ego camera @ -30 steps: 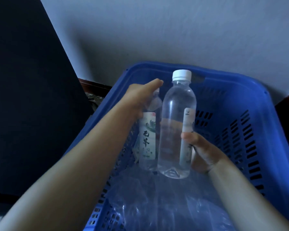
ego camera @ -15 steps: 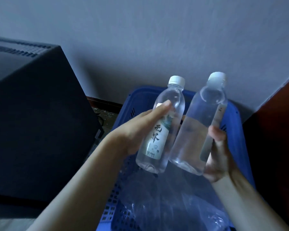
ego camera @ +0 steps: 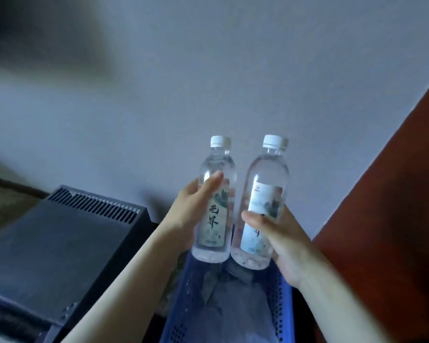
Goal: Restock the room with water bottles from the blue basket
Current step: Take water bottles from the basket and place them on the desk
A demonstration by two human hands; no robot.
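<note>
**Two bottles lifted, carry next**

Left hand grips the left bottle; right hand grips the right bottle. Both upright, side by side, just above the basket. Black box on the left, wall behind. Looks like pickup is done. Next: carry them to their spot, which isn't in view, and keep the grip firm.

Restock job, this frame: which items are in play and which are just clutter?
In play:
left bottle, held by left hand
right bottle, held by right hand
blue basket, below both bottles

Clutter:
dark vented box at left
clear plastic wrap in the basket
</note>
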